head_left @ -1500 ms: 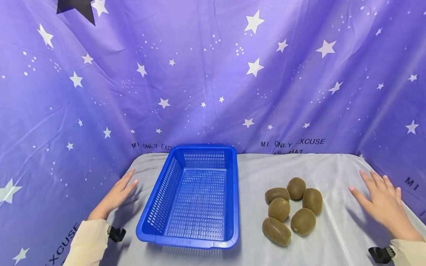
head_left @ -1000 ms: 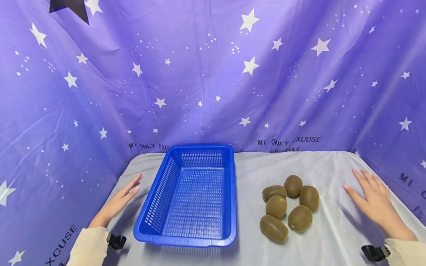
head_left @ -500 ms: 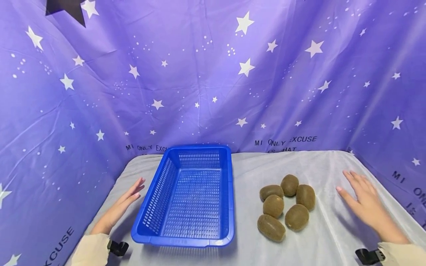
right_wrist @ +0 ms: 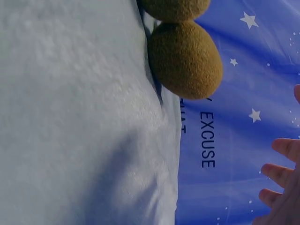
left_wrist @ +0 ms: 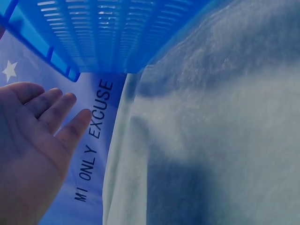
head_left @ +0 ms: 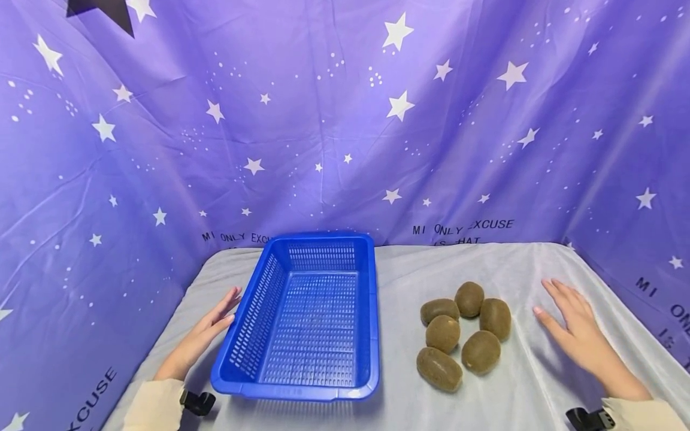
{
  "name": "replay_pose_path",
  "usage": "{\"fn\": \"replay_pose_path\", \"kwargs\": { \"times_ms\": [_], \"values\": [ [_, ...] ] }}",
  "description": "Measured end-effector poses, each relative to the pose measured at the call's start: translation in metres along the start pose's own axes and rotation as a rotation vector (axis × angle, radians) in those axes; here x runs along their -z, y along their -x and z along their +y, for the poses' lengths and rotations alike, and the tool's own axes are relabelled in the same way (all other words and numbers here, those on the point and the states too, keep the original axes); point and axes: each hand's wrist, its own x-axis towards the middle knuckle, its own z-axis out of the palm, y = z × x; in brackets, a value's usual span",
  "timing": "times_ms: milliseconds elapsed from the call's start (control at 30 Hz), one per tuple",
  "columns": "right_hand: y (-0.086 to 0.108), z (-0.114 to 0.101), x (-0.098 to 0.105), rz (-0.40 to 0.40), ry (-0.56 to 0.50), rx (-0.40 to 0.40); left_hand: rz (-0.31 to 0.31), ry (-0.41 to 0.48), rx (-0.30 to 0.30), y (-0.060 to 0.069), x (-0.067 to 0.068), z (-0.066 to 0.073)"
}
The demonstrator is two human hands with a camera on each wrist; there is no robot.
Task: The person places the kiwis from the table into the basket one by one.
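- By judgement, only at the very start of the work, with nothing grasped and nothing lifted.
- All six brown kiwifruit (head_left: 442, 334) together on the grey cloth (head_left: 517, 395), outside the blue basket (head_left: 291, 392), well apart from it, at 3 o'clock as seen in the head view.
- Left to do, as far as can be judged: all handling of the fruit.
- Within the group, a loose ring: one fruit near 12 o'clock, others near 2, between 4 and 5, and near 7, 9 and 10.
- Left hand (head_left: 202, 332) with fingers extended and relaxed, without any object, just beside the 9 o'clock side of the basket; contact with the rim not possible to tell.
- From this hand, basket at 3 o'clock, and kiwifruit in the same direction, beyond the basket.
- Right hand (head_left: 579, 329) also with fingers nearly straight, holding nothing.
- From this hand, kiwifruit at 9 o'clock, near but not touching; closest of them, the fruit at 2 o'clock of the ring.
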Motion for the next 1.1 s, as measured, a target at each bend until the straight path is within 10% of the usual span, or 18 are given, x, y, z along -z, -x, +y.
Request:
{"fn": "replay_pose_path", "kwargs": {
  "times_ms": [1100],
  "values": [
    [-0.001, -0.031, -0.021, -0.135, -0.171, -0.142, -0.032, 0.17, -0.032, -0.016, -0.018, 0.004]
  ]
}}
